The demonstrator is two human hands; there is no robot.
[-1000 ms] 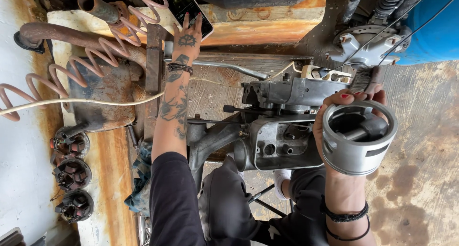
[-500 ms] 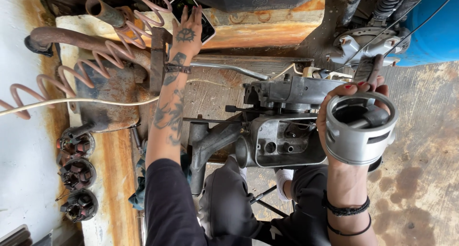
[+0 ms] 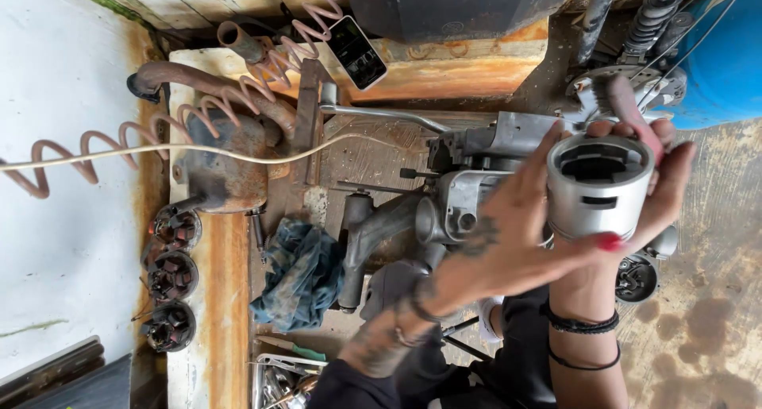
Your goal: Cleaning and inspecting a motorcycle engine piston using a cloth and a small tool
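A: Piston (image 3: 599, 188), where is it?

B: Up in both hands at the right of the view, above the grey engine casing (image 3: 468, 206). It's a silver metal cylinder, open end facing the camera.

A: How are the hands on it?

B: The right hand (image 3: 663, 183) cups it from the far side, fingers curled round the wall, one red-nailed finger showing at the lower edge. The left hand (image 3: 516, 234) comes across from the left, fingers spread flat against the near side. Both are gripping the piston between them.

A: What's around it?

B: A black phone (image 3: 357, 53) leans at the top by a rusty beam. A pink coiled hose (image 3: 159, 131) runs across the left, over a rusty exhaust pipe (image 3: 206, 83). A blue rag (image 3: 302, 274) lies bunched below that, and three dark round parts (image 3: 171, 278) sit in a column on the far left
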